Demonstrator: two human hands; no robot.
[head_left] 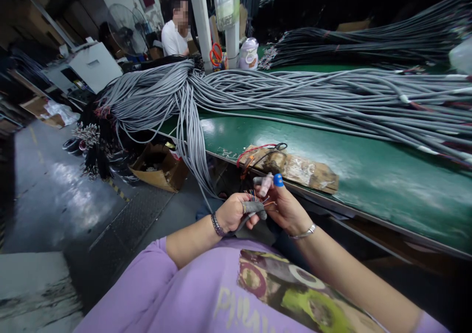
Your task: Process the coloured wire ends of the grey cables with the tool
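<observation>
My left hand (234, 212), with a grey cover on one finger, is closed around the end of a grey cable. Thin coloured wires (252, 195) fan out of that end between my two hands. My right hand (287, 207) is close beside it, its fingers bent in and pinching some of these wires. A blue cover sits on its thumb and whitish and grey covers are on its fingers. The fingers partly hide the wire ends. Just beyond my hands, a taped wooden block (302, 170) with red and black leads lies at the edge of the green table (368, 175).
A thick bundle of grey cables (295, 92) runs along the table, part hanging over its near edge. Black cables (354, 45) lie farther back. Red-handled scissors (216, 54) are by a post. A cardboard box (158, 168) stands below left. Another person (173, 37) sits behind.
</observation>
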